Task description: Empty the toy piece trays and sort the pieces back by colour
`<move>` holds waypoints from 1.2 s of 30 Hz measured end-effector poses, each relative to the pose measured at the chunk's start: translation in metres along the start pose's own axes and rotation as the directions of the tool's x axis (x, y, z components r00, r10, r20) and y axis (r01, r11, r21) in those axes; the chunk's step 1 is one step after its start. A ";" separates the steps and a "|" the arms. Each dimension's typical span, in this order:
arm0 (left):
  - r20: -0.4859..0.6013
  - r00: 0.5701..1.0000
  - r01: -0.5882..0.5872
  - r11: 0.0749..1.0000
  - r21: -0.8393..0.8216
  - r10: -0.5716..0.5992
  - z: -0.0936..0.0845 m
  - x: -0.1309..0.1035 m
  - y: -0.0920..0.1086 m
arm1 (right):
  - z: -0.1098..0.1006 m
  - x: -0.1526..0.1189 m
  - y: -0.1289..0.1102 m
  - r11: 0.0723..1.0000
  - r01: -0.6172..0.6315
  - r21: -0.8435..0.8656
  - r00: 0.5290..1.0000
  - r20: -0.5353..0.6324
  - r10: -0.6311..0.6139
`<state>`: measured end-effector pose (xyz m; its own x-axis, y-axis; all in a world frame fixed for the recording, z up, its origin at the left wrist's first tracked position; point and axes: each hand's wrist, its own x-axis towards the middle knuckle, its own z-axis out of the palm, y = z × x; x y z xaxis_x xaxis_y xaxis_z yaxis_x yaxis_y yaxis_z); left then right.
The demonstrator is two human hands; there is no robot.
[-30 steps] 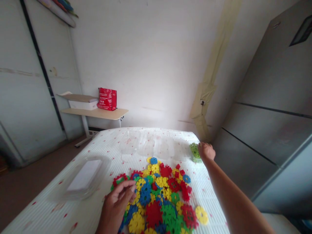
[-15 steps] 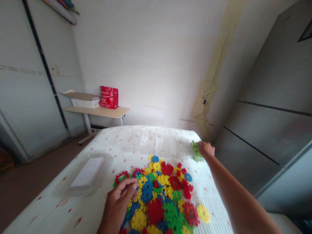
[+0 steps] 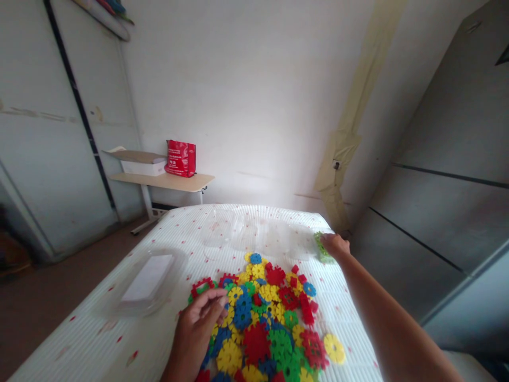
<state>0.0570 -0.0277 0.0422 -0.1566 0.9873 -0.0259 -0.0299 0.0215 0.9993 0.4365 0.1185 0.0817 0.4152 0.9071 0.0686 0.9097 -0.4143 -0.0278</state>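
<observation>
A pile of red, yellow, blue and green plastic pieces (image 3: pixel 256 342) spreads over the near middle of the patterned white tablecloth (image 3: pixel 95 347). At the pile's left edge is my left hand (image 3: pixel 202 318), its thumb and fingers curled with a gap between the tips and nothing visible in them. My right hand (image 3: pixel 336 245) reaches to the far right, its fingers down at a clear container of light green pieces (image 3: pixel 321 247); the fingertips are partly hidden, so whether they hold a piece is unclear.
Several clear plastic containers (image 3: pixel 274 237) stand in a row behind the pile. On the left lies a clear tray (image 3: pixel 177 270) with a white card (image 3: pixel 148 278). A side table (image 3: pixel 175 182) by the wall bears a red bag (image 3: pixel 181 159) and a white box (image 3: pixel 143 168).
The view has shifted slightly, moving the scene a little to the right. My right hand stays at the green pieces, its fingers slightly lower; my left hand keeps its curled pose.
</observation>
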 end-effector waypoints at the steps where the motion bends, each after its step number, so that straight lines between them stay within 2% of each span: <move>1: 0.005 1.000 0.000 1.000 -0.006 0.000 0.000 0.000 -0.001 | 0.001 0.000 0.000 1.000 0.002 0.000 1.000 -0.002 -0.002; 10: -0.001 1.000 0.000 0.999 -0.046 0.000 0.002 0.001 -0.001 | 0.002 -0.004 0.002 0.996 0.084 -0.005 0.995 -0.049 -0.084; 16: 0.001 1.000 -0.005 0.999 -0.042 0.005 -0.001 0.002 -0.004 | 0.002 -0.012 0.002 0.998 0.056 -0.026 0.985 -0.159 -0.059; 21: 0.005 1.000 -0.017 0.999 -0.041 0.017 -0.004 0.004 -0.009 | -0.005 -0.021 0.001 0.997 0.074 -0.032 0.986 -0.145 -0.078; 24: 0.007 1.000 -0.021 0.999 -0.038 0.021 -0.005 0.006 -0.010 | -0.015 -0.032 -0.002 0.991 0.129 -0.029 0.963 -0.234 -0.133; 26: 0.003 1.000 -0.025 0.999 -0.043 0.025 -0.007 0.007 -0.011 | -0.019 -0.046 -0.005 0.980 0.198 0.002 0.929 -0.318 -0.187; 28: -0.020 0.999 -0.036 0.998 -0.054 0.035 -0.010 0.009 -0.012 | -0.019 -0.067 -0.010 0.937 0.335 0.101 0.853 -0.455 -0.256; 30: -0.063 0.996 -0.067 0.996 -0.062 0.063 -0.016 0.012 -0.012 | -0.013 -0.095 -0.017 0.825 0.516 0.231 0.746 -0.595 -0.299; 31: -0.090 0.992 -0.089 0.994 -0.058 0.083 -0.019 0.014 -0.011 | -0.010 -0.111 -0.021 0.754 0.590 0.289 0.714 -0.623 -0.320; 33: -0.139 0.983 -0.129 0.991 -0.033 0.123 -0.026 0.018 -0.010 | -0.003 -0.143 -0.030 0.627 0.663 0.410 0.721 -0.576 -0.385; 36: -0.182 0.973 -0.142 0.989 0.031 0.145 -0.034 0.021 -0.006 | 0.005 -0.182 -0.038 0.524 0.642 0.560 0.765 -0.425 -0.484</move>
<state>0.0199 -0.0127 0.0349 -0.3363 0.9347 0.1151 0.0234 -0.1138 0.9932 0.3259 -0.0307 0.0656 -0.1236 0.8632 0.4895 0.7448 0.4067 -0.5290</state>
